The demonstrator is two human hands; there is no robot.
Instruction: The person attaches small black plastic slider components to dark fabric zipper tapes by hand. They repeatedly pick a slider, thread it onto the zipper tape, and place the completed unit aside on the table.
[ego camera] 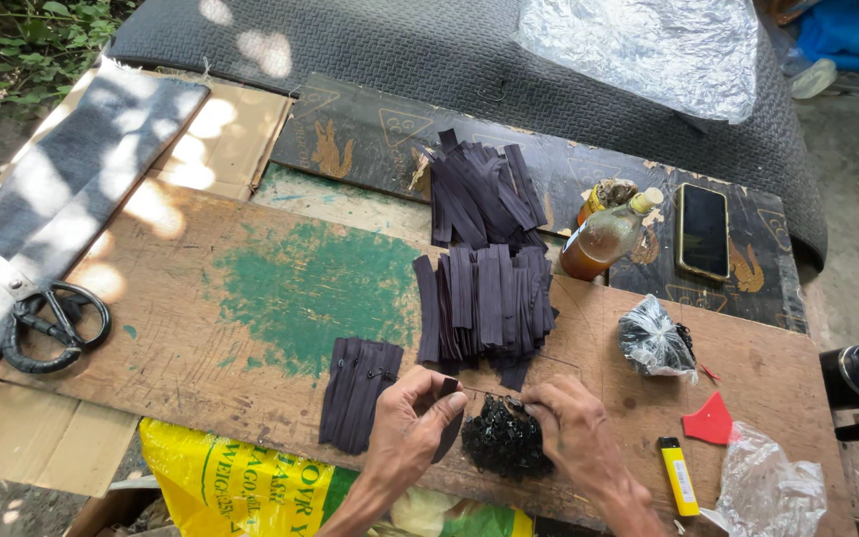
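While pinched in the left hand [412, 420], dark zipper strip [446, 423] at the bench [201, 328] front edge; right hand [574, 426] closed on the black slider pile [504, 440]. Cut strips [484, 303] stacked just behind; finished bundle [358, 390] beside left wrist.

Left hand [412, 418] fingers [446, 390] pinch one zipper strip [447, 418]; small strip stack [359, 390] just left of them, on board [201, 328]. Slider heap [502, 440] right of those fingers, under right hand [571, 423] fingertips [531, 403]. Big strip stack [484, 303] just behind both sets of fingers, another pile [479, 194] further behind. Bottle [605, 237], phone [703, 231] behind-right. Tied bag [654, 340], lighter [680, 475] right of fingers. Scissors [47, 318] far left.
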